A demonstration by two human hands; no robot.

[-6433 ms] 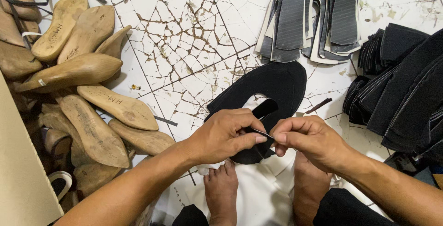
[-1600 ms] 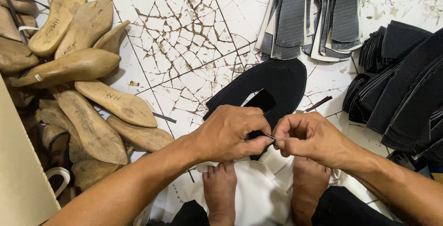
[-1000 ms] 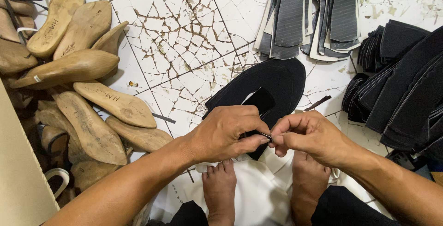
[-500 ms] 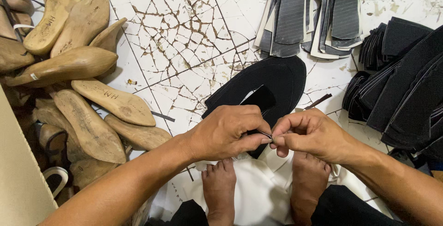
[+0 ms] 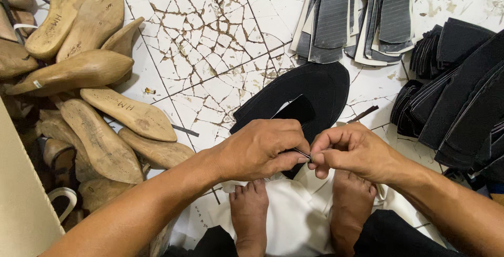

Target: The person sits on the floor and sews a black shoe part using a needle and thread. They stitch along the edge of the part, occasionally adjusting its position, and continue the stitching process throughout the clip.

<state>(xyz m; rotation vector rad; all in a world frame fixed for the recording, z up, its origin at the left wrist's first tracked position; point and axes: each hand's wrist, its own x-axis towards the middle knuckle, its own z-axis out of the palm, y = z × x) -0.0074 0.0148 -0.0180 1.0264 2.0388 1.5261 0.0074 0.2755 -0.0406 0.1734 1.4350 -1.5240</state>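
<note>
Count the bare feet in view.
2. The left foot lies under the left hand, the right foot under the right hand, both on white material. No other feet show.

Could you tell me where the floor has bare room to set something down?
The open patch is the cracked tile floor between the wooden shoe forms and the grey soles. The right side is crowded with black stacks; the black cutout fills the middle.

Both forearms reach forward, left hand (image 5: 260,149) and right hand (image 5: 354,151) meeting fingertip to fingertip, each grip pinched tight.
</note>
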